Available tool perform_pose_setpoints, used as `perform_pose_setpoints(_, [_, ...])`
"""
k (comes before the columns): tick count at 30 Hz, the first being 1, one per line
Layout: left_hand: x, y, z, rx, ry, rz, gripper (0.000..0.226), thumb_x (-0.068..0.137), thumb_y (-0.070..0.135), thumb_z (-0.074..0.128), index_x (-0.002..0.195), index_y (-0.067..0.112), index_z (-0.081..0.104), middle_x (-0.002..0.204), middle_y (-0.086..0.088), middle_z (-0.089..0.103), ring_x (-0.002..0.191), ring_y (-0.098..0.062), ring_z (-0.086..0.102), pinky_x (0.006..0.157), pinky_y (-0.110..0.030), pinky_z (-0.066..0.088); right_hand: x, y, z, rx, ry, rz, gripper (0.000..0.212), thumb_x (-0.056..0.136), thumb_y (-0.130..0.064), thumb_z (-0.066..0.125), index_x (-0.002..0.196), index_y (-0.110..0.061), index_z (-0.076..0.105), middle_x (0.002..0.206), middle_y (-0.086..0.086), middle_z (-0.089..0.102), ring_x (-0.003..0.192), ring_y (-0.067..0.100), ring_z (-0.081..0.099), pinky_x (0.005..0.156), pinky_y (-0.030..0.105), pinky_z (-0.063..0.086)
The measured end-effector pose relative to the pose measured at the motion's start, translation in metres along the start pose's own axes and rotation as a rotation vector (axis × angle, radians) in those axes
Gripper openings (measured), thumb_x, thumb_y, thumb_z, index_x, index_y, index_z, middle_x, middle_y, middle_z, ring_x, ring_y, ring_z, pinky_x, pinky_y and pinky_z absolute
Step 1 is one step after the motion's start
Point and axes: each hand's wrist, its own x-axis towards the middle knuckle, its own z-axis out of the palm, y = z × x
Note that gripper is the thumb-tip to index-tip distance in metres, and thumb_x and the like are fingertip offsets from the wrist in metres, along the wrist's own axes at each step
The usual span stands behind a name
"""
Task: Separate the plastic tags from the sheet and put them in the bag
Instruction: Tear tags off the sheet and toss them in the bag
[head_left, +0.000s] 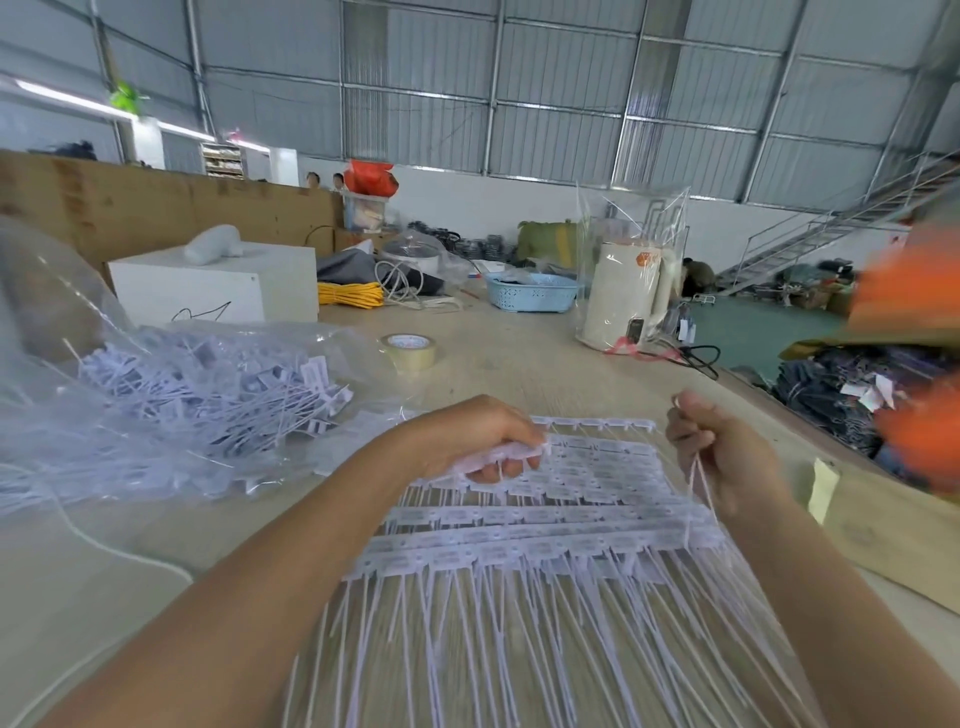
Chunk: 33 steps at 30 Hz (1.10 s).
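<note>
Gripping a strip of tags in my left hand, I am pinching thin white tails in my right hand, both above the sheet lying on the table. Left of it, the clear bag is holding loose tags.

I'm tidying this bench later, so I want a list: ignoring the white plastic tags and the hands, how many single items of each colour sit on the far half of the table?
Yellow: 2, coiled yellow cord and round roll of yellowish tape
Blue: 1, perforated light blue plastic basket
Cream: 1, cream plastic kettle
White: 1, white rectangular box
Total: 5
</note>
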Motion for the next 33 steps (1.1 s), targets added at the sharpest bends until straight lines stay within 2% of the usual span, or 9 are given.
perform_pose_setpoints(5, [0.004, -0.002, 0.008, 0.248, 0.014, 0.0, 0.028, 0.091, 0.0, 0.038, 0.096, 0.005, 0.065, 0.078, -0.011, 0.055, 0.042, -0.008, 0.046, 0.04, -0.018, 0.034, -0.011, 0.035, 0.02, -0.305, -0.219, 0.129, 0.007, 0.092, -0.002, 0.049, 0.087, -0.003, 0.053, 0.071, 0.008, 0.049, 0.045, 0.008, 0.051, 0.034, 0.012, 0.04])
perform_pose_setpoints(8, [0.006, -0.002, 0.01, 0.372, 0.051, 0.012, 0.026, 0.087, -0.003, 0.044, 0.096, 0.009, 0.066, 0.085, -0.01, 0.053, 0.057, -0.015, 0.042, 0.047, -0.021, 0.036, -0.017, 0.05, 0.029, -0.531, -0.327, 0.071, 0.013, 0.09, -0.003, 0.054, 0.079, -0.005, 0.06, 0.079, 0.012, 0.059, 0.066, 0.018, 0.058, 0.056, 0.025, 0.049])
perform_pose_setpoints(10, [0.008, -0.003, 0.013, 0.432, 0.058, 0.034, 0.021, 0.089, 0.0, 0.048, 0.087, 0.012, 0.065, 0.078, -0.007, 0.051, 0.059, -0.016, 0.042, 0.052, -0.024, 0.036, -0.021, 0.058, 0.03, -0.567, -0.379, 0.065, 0.016, 0.091, -0.005, 0.055, 0.076, -0.007, 0.062, 0.083, 0.014, 0.067, 0.073, 0.023, 0.064, 0.066, 0.032, 0.054])
perform_pose_setpoints(13, [0.009, -0.004, 0.015, 0.472, 0.087, 0.075, 0.012, 0.09, 0.009, 0.053, 0.099, 0.007, 0.061, 0.075, -0.007, 0.053, 0.062, -0.016, 0.045, 0.059, -0.026, 0.037, -0.025, 0.066, 0.033, -0.611, -0.371, -0.052, 0.013, 0.09, -0.006, 0.058, 0.078, -0.003, 0.061, 0.074, 0.015, 0.071, 0.065, 0.022, 0.069, 0.056, 0.027, 0.055])
perform_pose_setpoints(16, [0.01, -0.007, 0.011, 0.432, 0.15, 0.065, 0.027, 0.087, 0.023, 0.063, 0.11, 0.018, 0.05, 0.074, -0.004, 0.063, 0.065, -0.014, 0.057, 0.066, -0.03, 0.043, -0.024, 0.063, 0.034, -0.636, -0.329, -0.193, 0.01, 0.09, -0.003, 0.058, 0.081, 0.0, 0.061, 0.058, 0.009, 0.066, 0.053, 0.017, 0.064, 0.052, 0.022, 0.052])
perform_pose_setpoints(19, [0.011, -0.007, 0.007, 0.474, 0.136, 0.05, 0.023, 0.088, 0.035, 0.062, 0.094, 0.012, 0.063, 0.087, -0.01, 0.071, 0.071, -0.012, 0.065, 0.081, -0.032, 0.049, -0.021, 0.059, 0.031, -0.632, -0.309, -0.258, 0.006, 0.09, -0.002, 0.058, 0.084, -0.002, 0.061, 0.056, 0.007, 0.064, 0.052, 0.015, 0.062, 0.051, 0.02, 0.05])
perform_pose_setpoints(22, [0.009, -0.008, 0.007, 0.385, 0.077, 0.057, 0.026, 0.092, 0.029, 0.059, 0.073, 0.012, 0.065, 0.073, -0.002, 0.07, 0.054, 0.0, 0.061, 0.068, -0.019, 0.049, -0.018, 0.061, 0.029, -0.638, -0.304, -0.227, 0.007, 0.089, -0.001, 0.059, 0.094, -0.005, 0.06, 0.055, 0.006, 0.064, 0.05, 0.014, 0.062, 0.051, 0.02, 0.05])
perform_pose_setpoints(25, [0.008, -0.007, 0.006, 0.322, 0.095, 0.079, 0.028, 0.092, 0.02, 0.057, 0.067, 0.01, 0.065, 0.048, 0.007, 0.058, 0.045, -0.001, 0.051, 0.055, -0.012, 0.045, -0.017, 0.06, 0.027, -0.687, -0.329, -0.211, 0.01, 0.09, -0.003, 0.058, 0.098, -0.003, 0.064, 0.055, 0.005, 0.066, 0.052, 0.013, 0.064, 0.053, 0.018, 0.051])
perform_pose_setpoints(33, [0.009, -0.006, 0.008, 0.16, 0.141, 0.054, 0.031, 0.093, 0.017, 0.056, 0.063, 0.008, 0.058, 0.041, 0.01, 0.055, 0.044, -0.006, 0.046, 0.05, -0.019, 0.038, -0.026, 0.058, 0.031, -0.832, -0.379, -0.293, 0.01, 0.089, -0.006, 0.06, 0.083, 0.003, 0.061, 0.055, 0.008, 0.063, 0.048, 0.014, 0.062, 0.049, 0.02, 0.051])
